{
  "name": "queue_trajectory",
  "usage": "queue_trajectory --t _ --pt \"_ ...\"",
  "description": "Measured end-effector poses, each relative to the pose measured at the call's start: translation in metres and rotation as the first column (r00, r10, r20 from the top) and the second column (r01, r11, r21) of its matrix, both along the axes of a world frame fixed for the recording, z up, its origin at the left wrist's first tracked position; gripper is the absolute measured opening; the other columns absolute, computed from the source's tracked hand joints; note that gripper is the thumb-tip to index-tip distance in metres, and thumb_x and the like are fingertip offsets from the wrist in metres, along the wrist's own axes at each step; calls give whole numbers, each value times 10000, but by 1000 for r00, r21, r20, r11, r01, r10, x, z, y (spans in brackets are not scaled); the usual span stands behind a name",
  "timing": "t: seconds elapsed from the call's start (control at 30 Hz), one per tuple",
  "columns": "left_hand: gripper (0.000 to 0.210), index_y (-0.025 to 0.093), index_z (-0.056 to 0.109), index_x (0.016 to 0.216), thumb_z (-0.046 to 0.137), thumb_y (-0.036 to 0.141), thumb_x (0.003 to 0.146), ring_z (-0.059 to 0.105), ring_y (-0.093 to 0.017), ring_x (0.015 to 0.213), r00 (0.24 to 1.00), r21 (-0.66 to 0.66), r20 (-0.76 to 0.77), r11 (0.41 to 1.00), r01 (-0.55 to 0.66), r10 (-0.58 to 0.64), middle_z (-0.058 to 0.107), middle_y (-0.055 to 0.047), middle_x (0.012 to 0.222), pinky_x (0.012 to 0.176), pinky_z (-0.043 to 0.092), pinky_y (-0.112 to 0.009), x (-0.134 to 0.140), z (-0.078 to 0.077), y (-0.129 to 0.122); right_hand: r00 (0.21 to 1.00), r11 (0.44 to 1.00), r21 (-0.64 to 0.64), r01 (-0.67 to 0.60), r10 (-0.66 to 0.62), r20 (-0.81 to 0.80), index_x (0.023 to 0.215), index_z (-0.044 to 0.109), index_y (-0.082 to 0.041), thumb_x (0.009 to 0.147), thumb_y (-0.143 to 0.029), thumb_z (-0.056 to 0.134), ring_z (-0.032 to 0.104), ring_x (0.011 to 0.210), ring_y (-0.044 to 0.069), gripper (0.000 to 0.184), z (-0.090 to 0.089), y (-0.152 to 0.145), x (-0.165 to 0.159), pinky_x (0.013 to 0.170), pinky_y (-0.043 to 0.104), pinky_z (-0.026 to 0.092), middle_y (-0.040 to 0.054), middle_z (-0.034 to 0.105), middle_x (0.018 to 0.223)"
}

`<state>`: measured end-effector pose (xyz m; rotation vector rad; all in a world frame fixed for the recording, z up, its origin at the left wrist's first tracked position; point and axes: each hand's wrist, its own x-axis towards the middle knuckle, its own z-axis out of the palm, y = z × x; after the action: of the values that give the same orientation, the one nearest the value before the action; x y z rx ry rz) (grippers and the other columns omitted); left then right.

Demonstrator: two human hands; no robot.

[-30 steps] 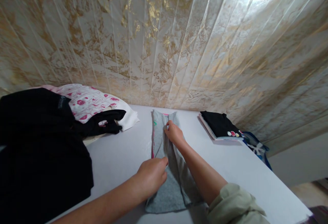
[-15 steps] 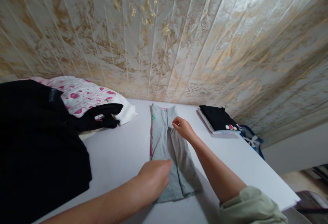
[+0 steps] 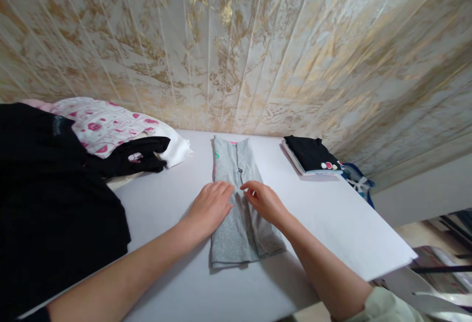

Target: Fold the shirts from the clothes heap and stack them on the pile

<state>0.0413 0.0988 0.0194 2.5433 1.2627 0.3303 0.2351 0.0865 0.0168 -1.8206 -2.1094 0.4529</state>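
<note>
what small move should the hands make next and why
Perhaps smooth the gray garment flat: the line down its middle looks puckered, and the left hand is spread over its left side, with the right hand over its right side.

Left hand (image 3: 214,206) lies palm down, fingers nearly straight, close together. Right hand (image 3: 263,201) sits just beside it, fingers loosely bent, thumb under them with a gap. Left forearm (image 3: 129,273) and right forearm (image 3: 320,258) are bare, slanting inward; right one crosses the near edge of the table (image 3: 350,233).
</note>
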Motion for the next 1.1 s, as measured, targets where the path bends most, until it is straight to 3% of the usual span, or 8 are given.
queue_trajectory --t 0.1,0.2,0.43,0.6,0.83,0.93,1.1 --pt "461 223 487 1339 525 318 889 323 -274 1384 999 4 -52 1000 -8 8 422 -100 1477 1141 193 -485 -1 -20 6 994 999 -36 7 -4 105 1080 661 -297 875 -213 505 621 851 149 271 -4 -8 -2 726 234 405 13 678 987" --pt "428 212 495 1338 463 311 923 324 -253 1388 1000 82 -11 996 -28 29 407 -96 1488 1159 175 -465 1 -28 7 990 998 -5 56 -55 127 1080 661 -301 884 -224 502 622 862 155 263 -2 -6 4 736 238 408 10 684 976" --pt "462 206 461 1371 463 336 927 356 -241 1368 999 75 -4 996 53 -53 416 -78 1484 1142 237 -441 2 -38 18 989 988 110 112 -122 86 1051 663 -247 885 -214 508 598 827 143 230 10 41 9 750 237 403 23 649 970" --pt "480 259 447 1388 459 387 926 285 -268 1404 999 56 -33 998 4 -2 362 -57 1518 1148 196 -481 -2 -41 18 986 983 107 150 -156 50 1078 643 -231 901 -247 503 592 867 147 225 -8 65 -6 740 233 397 37 636 985" --pt "523 272 422 1411 422 474 929 234 -285 1426 997 60 -71 998 -7 12 290 -72 1551 1152 167 -498 -1 -42 17 976 975 83 206 -211 53 853 621 -204 893 -416 531 571 768 131 234 -16 75 -16 638 234 356 24 630 900" --pt "529 288 415 1416 434 480 923 228 -285 1429 995 59 -102 998 -7 13 284 -70 1553 1150 173 -499 -1 -41 17 965 970 61 235 -240 104 843 613 -203 884 -386 537 569 759 138 202 -15 81 -20 617 242 340 25 626 890" --pt "568 282 384 1434 455 489 910 243 -283 1426 989 77 -146 997 3 8 280 -81 1552 1144 205 -502 -1 -37 17 962 954 168 250 -264 64 882 576 -211 892 -286 518 563 775 140 95 -24 79 -23 629 245 343 21 607 916"
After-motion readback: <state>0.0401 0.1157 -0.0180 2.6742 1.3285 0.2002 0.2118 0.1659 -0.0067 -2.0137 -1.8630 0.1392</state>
